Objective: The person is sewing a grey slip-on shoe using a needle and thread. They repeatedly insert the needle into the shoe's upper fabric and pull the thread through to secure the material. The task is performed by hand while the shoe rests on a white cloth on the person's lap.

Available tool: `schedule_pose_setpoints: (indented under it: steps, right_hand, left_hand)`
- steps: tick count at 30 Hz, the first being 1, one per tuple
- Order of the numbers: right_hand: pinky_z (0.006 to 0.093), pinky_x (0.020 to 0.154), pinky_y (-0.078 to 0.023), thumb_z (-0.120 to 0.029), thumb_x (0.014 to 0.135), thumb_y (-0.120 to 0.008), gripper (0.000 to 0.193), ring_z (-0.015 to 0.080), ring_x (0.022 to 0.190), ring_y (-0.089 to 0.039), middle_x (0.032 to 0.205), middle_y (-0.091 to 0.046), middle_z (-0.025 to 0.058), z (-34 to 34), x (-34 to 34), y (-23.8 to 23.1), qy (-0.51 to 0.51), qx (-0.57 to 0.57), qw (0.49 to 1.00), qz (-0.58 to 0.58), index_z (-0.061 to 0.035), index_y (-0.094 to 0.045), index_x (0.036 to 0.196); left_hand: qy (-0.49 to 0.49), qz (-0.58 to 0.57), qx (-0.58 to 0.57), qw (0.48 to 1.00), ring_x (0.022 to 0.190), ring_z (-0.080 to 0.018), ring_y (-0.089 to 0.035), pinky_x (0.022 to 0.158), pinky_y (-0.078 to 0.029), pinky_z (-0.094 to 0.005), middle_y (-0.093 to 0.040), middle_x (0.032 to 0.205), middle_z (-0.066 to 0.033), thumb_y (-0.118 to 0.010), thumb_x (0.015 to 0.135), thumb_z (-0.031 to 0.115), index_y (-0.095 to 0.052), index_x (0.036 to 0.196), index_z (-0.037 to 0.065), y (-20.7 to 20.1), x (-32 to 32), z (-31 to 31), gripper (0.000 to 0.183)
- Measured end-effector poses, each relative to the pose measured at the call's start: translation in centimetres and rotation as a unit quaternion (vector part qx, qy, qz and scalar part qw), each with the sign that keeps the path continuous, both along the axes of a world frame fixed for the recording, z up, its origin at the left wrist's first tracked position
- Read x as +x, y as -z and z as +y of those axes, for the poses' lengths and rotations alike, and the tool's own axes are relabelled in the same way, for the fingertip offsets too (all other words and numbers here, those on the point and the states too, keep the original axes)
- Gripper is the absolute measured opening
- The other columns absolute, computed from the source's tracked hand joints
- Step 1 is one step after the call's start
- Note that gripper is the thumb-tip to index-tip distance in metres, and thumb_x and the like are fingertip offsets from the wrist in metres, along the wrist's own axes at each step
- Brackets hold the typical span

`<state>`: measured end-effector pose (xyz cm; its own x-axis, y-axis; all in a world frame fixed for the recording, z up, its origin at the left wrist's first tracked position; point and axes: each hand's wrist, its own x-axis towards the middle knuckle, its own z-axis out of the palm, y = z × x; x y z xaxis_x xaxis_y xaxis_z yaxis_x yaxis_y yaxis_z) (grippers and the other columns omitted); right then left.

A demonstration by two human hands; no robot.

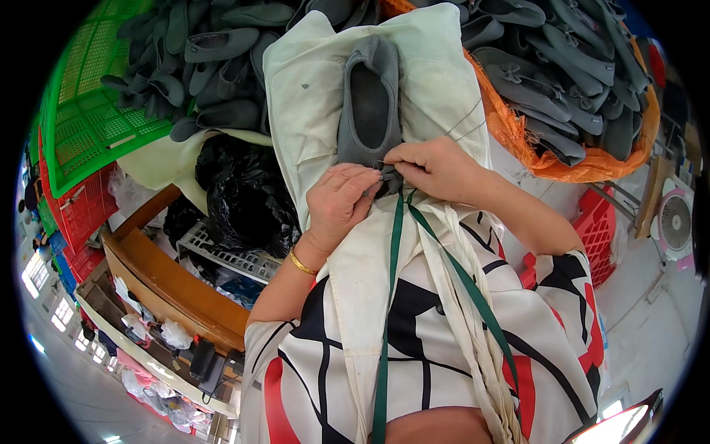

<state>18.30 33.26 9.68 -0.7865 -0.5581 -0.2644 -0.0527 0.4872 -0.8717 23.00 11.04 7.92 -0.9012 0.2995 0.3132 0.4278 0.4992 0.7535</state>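
One grey shoe (370, 103) lies on a white cushion (303, 111) just beyond my left hand (342, 196) and right hand (440, 169), its near end between them; my left fingers pinch that end; my right thumb and finger nip a thin needle-like sliver (381, 162); heaped shoes (222, 46) sit beyond my left.
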Motion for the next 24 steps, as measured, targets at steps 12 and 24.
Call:
schedule_pose_setpoints:
  steps: [12, 24]
  right_hand:
    - [0.0482, 0.069, -0.05, -0.017, 0.094, -0.059, 0.017, 0.0422, 0.079, -0.065, 0.082, -0.068, 0.0179, -2.9, -0.6, -0.2, 0.029, 0.02, 0.999, -0.019, -0.0044, -0.051, 0.102]
    - [0.0431, 0.07, -0.051, -0.021, 0.088, -0.066, 0.012, 0.0333, 0.082, -0.064, 0.092, -0.058, 0.0096, -3.5, -3.9, -0.5, -0.138, 0.047, 0.986, 0.082, -0.0093, -0.067, 0.088]
  left_hand:
    - [-0.002, 0.029, -0.032, 0.999, 0.089, -0.0247, -0.072, 0.073, -0.058, -0.0328, -0.073, 0.092, -0.0062, -0.075, 0.071, -0.001, -0.072, 0.099, 0.009, 0.0, 0.6, 0.7, 0.029]
    - [0.035, 0.083, -0.107, 0.99, 0.094, -0.0264, -0.069, 0.075, -0.057, -0.0343, -0.07, 0.098, -0.0081, -0.07, 0.067, 0.001, -0.068, 0.101, 0.006, -1.0, 0.4, 0.0, 0.035]
